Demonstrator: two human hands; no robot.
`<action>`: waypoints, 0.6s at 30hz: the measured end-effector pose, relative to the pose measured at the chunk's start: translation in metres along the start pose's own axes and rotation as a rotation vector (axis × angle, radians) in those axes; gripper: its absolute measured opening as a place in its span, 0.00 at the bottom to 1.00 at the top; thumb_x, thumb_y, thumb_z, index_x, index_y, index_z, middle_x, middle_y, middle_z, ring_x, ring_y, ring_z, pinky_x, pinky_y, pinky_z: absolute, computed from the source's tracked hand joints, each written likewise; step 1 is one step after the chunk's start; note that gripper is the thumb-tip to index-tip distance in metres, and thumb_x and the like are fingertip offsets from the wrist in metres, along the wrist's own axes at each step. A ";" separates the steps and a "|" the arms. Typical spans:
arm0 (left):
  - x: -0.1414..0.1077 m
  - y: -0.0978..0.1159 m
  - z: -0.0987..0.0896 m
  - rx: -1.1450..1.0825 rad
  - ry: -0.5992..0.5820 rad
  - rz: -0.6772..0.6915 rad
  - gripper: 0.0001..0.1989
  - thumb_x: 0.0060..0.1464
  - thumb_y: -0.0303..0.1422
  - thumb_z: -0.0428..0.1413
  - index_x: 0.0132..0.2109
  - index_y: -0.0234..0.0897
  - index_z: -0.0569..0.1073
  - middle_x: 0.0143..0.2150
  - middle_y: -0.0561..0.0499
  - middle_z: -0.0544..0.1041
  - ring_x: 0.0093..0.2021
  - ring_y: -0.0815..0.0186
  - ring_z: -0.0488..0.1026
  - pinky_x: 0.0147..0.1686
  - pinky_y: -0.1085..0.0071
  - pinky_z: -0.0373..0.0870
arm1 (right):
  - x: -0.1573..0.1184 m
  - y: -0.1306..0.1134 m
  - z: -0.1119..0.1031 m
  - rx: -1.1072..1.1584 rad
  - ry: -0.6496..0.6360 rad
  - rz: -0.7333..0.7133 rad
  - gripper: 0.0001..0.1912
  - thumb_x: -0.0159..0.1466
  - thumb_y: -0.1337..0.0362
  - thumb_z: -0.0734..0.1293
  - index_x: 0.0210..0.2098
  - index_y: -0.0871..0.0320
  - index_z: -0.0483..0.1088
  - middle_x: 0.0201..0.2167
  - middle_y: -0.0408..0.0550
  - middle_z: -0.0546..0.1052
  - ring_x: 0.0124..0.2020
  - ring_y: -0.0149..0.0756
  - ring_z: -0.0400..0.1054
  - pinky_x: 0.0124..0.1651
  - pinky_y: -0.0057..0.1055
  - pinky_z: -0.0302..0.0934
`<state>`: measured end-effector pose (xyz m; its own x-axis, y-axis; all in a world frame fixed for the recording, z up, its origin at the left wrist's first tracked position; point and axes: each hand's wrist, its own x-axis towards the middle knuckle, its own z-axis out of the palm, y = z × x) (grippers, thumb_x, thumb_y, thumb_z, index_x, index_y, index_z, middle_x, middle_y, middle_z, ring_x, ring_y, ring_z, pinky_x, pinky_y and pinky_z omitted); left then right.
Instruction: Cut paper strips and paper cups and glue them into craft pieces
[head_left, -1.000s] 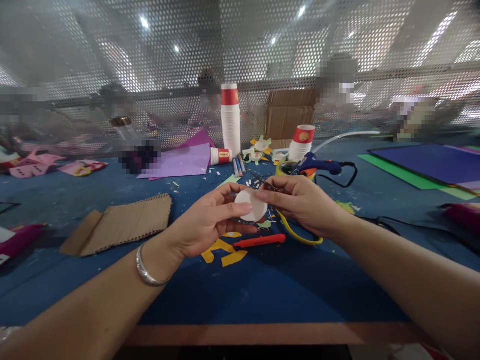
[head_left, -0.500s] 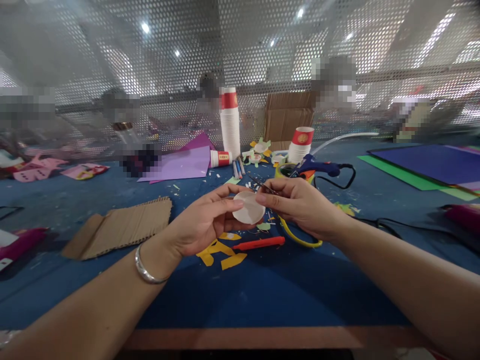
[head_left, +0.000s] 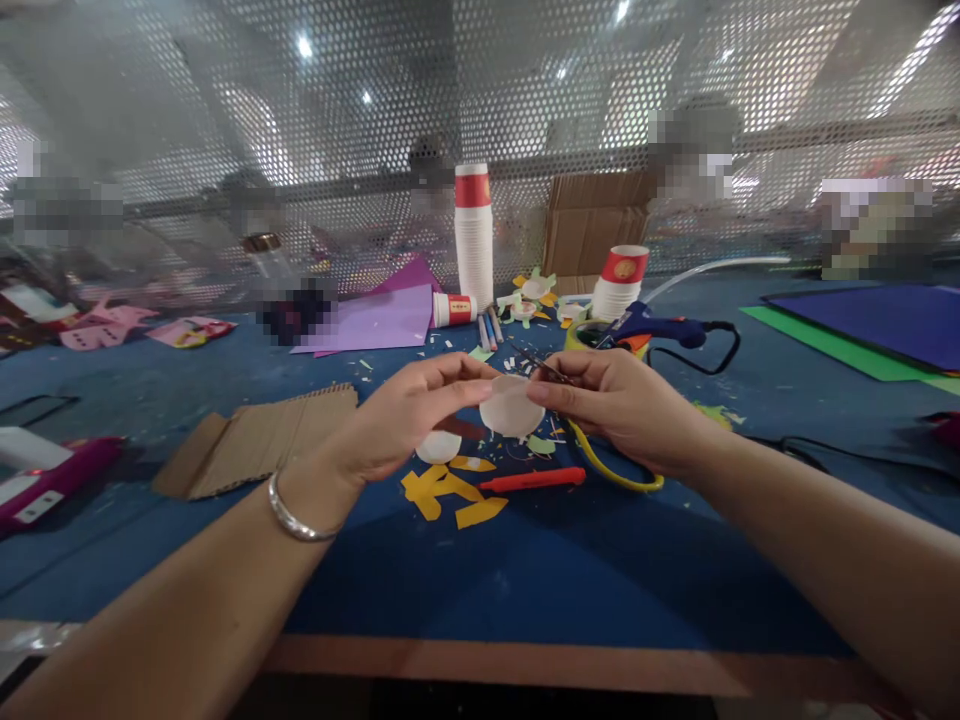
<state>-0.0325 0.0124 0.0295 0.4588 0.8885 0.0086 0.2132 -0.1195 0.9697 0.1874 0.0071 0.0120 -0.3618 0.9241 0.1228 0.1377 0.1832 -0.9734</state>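
A small round white paper disc (head_left: 512, 407) is held up between both hands. My left hand (head_left: 420, 410) pinches its left edge between thumb and fingers. At the right edge, my right hand (head_left: 611, 400) grips the disc with the thumb and also has dark scissors (head_left: 541, 364) in its fingers, blades pointing up and left. A second white disc (head_left: 438, 447) lies below my left hand. Yellow paper pieces (head_left: 442, 487) and a red marker (head_left: 534, 480) rest on the blue table (head_left: 480, 590) beneath, among small paper scraps.
Stacked paper cups (head_left: 473, 245) and a shorter stack (head_left: 621, 285) stand behind. A blue glue gun (head_left: 656, 327) lies by yellow tape (head_left: 581, 338). Cardboard (head_left: 270, 440) and a magenta tool (head_left: 60, 485) are left; purple sheets (head_left: 382, 318) lie behind, blue and green sheets (head_left: 877, 315) right.
The view has shifted, so the scene sits slightly further right. My left hand has moved up around the held disc, and a second disc now shows on the table below it.
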 end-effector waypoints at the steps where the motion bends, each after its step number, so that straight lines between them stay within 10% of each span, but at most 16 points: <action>1: 0.001 0.001 -0.008 0.219 0.042 0.014 0.12 0.58 0.41 0.57 0.43 0.38 0.76 0.41 0.48 0.78 0.42 0.61 0.74 0.40 0.65 0.74 | 0.000 0.001 0.000 -0.024 0.001 -0.002 0.19 0.56 0.47 0.72 0.28 0.57 0.71 0.23 0.39 0.67 0.23 0.28 0.56 0.25 0.29 0.49; 8: 0.006 -0.002 -0.047 1.014 -0.070 -0.169 0.14 0.54 0.43 0.57 0.40 0.39 0.77 0.39 0.48 0.79 0.36 0.61 0.73 0.34 0.67 0.64 | 0.005 0.010 -0.003 -0.192 0.021 0.042 0.18 0.59 0.47 0.70 0.29 0.57 0.72 0.26 0.44 0.72 0.28 0.33 0.62 0.31 0.32 0.54; 18: 0.010 -0.011 -0.055 1.052 -0.086 -0.218 0.10 0.56 0.38 0.54 0.33 0.38 0.73 0.30 0.50 0.76 0.29 0.64 0.69 0.28 0.69 0.58 | 0.006 0.012 -0.001 -0.259 0.035 0.101 0.15 0.59 0.51 0.69 0.30 0.57 0.72 0.26 0.43 0.73 0.28 0.33 0.62 0.31 0.31 0.54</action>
<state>-0.0776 0.0467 0.0327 0.3715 0.9075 -0.1961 0.9137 -0.3198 0.2510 0.1882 0.0152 0.0011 -0.3027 0.9523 0.0384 0.4042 0.1647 -0.8997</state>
